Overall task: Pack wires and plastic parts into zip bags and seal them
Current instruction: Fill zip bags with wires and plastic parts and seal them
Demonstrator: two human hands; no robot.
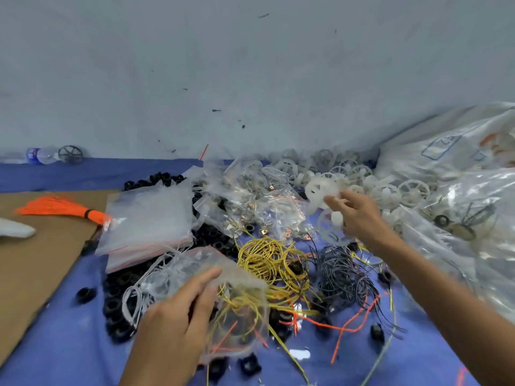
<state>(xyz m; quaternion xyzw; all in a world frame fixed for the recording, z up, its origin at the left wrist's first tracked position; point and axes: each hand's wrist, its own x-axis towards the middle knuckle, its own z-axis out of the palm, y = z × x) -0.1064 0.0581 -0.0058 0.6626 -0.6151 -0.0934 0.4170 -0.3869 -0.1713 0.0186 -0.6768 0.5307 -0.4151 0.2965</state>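
The left hand (172, 316) grips a clear plastic zip bag (242, 302) holding thin yellow wires, fingers curled on its mouth, low over the blue cloth (69, 344). The right hand (359, 215), fingers bent, pinches a white plastic toothed wheel (320, 190) at the edge of the heap of white plastic wheels (390, 185).

Illumination: even, diffuse and moderately bright; source not discernible. Shadows: soft and faint on the blue cloth (55, 358), lower left of the yellow wire coil (267, 260). Glare: white specular patches on the plastic sacks (473, 196) far right of the coil. The white plastic part (320, 190) pinched by the right hand (359, 215), up and right of the coil, is washed out. Motion blur smears the left hand (178, 316) and the zip bag (242, 310) it grips, just below the coil. The cloth's far edge bows from wide-angle distortion. Whole frame soft.
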